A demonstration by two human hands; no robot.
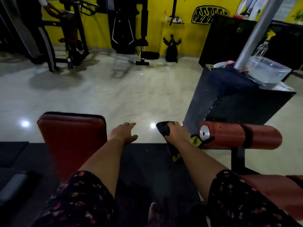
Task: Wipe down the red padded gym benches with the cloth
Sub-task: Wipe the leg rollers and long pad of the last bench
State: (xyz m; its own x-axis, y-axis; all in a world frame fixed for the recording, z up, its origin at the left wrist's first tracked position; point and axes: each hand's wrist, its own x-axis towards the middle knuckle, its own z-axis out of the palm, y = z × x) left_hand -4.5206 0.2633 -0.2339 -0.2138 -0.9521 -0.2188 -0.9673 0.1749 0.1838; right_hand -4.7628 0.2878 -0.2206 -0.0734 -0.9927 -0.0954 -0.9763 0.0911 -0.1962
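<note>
A red padded bench [72, 136] stands at the lower left, its far end edged in black. My left hand [125, 133] hovers just right of the pad with relaxed, spread fingers and holds nothing. My right hand [176, 134] grips a black and yellow cloth [164, 130], which hangs down under the wrist. Right beside that hand is a red padded roller [242, 136] with a silver end cap. Another red pad [277, 192] shows at the lower right edge.
A black box [246, 105] with a clear plastic tub [268, 71] and a dark cloth stands at the right, behind a grey pole [255, 33]. Black gym machines and a person stand along the yellow wall. A black floor mat [147, 161] lies below my arms.
</note>
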